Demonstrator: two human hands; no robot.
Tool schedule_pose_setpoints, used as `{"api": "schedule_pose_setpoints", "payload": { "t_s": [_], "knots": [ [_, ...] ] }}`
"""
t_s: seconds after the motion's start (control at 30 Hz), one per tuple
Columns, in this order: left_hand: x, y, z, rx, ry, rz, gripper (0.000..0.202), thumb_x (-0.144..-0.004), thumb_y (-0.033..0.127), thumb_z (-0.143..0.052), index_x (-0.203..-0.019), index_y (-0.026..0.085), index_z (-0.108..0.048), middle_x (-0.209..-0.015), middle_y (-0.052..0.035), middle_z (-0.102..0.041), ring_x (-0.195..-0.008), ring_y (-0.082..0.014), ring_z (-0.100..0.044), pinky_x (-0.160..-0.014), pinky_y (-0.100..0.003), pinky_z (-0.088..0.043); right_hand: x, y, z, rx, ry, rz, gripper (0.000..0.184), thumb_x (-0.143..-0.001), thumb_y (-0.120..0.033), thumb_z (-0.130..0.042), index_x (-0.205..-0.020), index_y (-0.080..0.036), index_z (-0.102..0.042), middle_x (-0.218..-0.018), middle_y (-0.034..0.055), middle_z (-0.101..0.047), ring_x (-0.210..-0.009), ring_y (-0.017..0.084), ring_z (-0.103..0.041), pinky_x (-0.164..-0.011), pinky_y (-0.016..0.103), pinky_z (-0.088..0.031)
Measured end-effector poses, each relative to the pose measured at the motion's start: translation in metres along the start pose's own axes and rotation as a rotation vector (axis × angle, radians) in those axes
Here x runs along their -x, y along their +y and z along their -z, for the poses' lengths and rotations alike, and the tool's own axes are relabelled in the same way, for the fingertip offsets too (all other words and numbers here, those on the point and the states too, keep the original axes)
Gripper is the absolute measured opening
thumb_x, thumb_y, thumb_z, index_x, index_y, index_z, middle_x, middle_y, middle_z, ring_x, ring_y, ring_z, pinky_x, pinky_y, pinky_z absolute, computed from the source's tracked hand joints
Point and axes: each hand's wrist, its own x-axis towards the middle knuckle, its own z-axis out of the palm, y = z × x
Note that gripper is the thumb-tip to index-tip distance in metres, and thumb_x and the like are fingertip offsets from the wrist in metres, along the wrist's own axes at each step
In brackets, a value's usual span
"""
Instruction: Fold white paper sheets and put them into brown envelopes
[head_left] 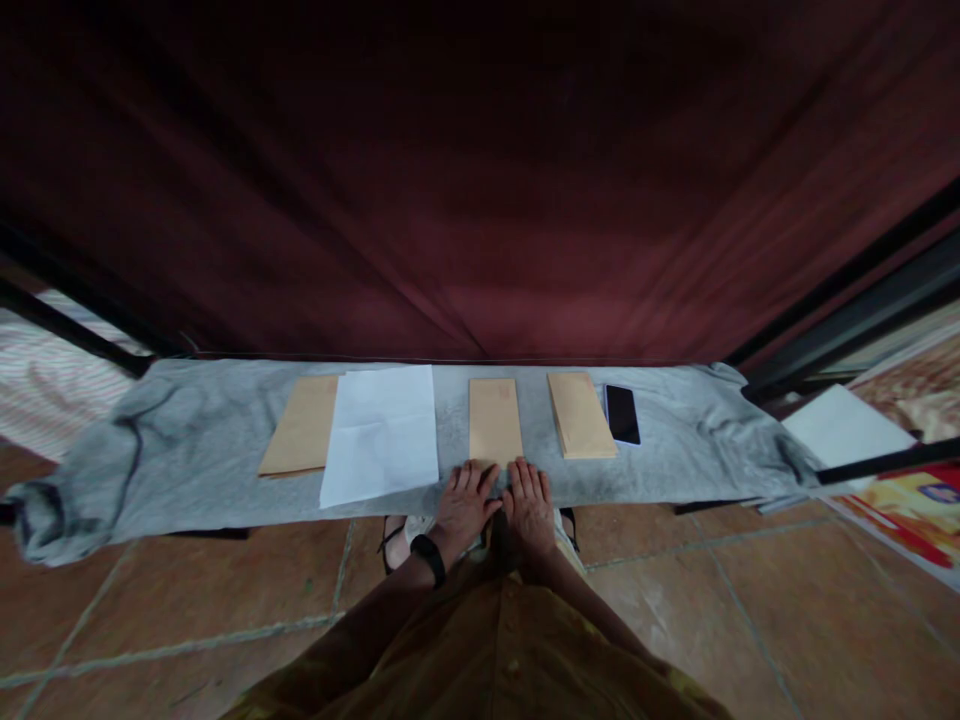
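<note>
A brown paper envelope (495,418) lies upright in front of me on the grey cloth (225,410). At its near end, my left hand (461,505) rests flat on the left corner, a black band on the wrist. My right hand (530,508) lies on the right corner, fingers stretched out. Both thumbs come close together below the envelope. To the left are white paper sheets (381,430), partly covering a stack of larger brown envelopes (298,425). A pile of brown envelopes (581,415) sits to the right.
A phone (622,414) lies beside the right pile. Behind the cloth-covered surface hangs a dark red curtain (480,250). Dark metal bars (855,310) stand at the right, near a white box-like item (847,435). Brown floor tiles (247,575) show below.
</note>
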Motion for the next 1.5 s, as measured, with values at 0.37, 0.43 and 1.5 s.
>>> {"api": "schedule_pose_setpoints", "payload": {
  "t_s": [0.37,0.43,1.5],
  "knots": [
    [-0.005,0.007,0.004,0.002,-0.024,0.030,0.058,-0.095,0.047,-0.056,-0.147,0.022,-0.049,-0.140,-0.0136,-0.055,-0.134,-0.0340,-0.045,-0.112,-0.052,-0.035,-0.003,0.011,0.006,-0.062,-0.022,0.007,0.047,-0.104,-0.026,-0.039,-0.146,-0.010,-0.051,-0.146,0.0159,-0.056,-0.139,0.028,-0.046,-0.116,0.048,-0.032],
    [-0.007,0.008,0.005,-0.008,-0.030,0.026,0.059,-0.095,0.045,-0.057,-0.148,0.022,-0.047,-0.139,-0.0139,-0.056,-0.133,-0.0346,-0.045,-0.111,-0.052,-0.035,-0.007,0.010,0.008,-0.082,-0.033,0.010,0.046,-0.104,-0.028,-0.039,-0.143,-0.011,-0.054,-0.146,0.0151,-0.057,-0.139,0.028,-0.046,-0.117,0.049,-0.032],
    [0.001,0.001,0.007,0.028,-0.059,0.135,0.066,-0.098,0.050,-0.047,-0.148,0.006,-0.045,-0.156,-0.0210,-0.042,-0.148,-0.0317,-0.035,-0.120,-0.049,-0.030,-0.007,0.027,0.006,-0.077,-0.047,0.057,0.051,-0.105,-0.029,-0.034,-0.152,-0.009,-0.042,-0.149,0.0180,-0.053,-0.142,0.026,-0.044,-0.116,0.048,-0.032]
  ]
}}
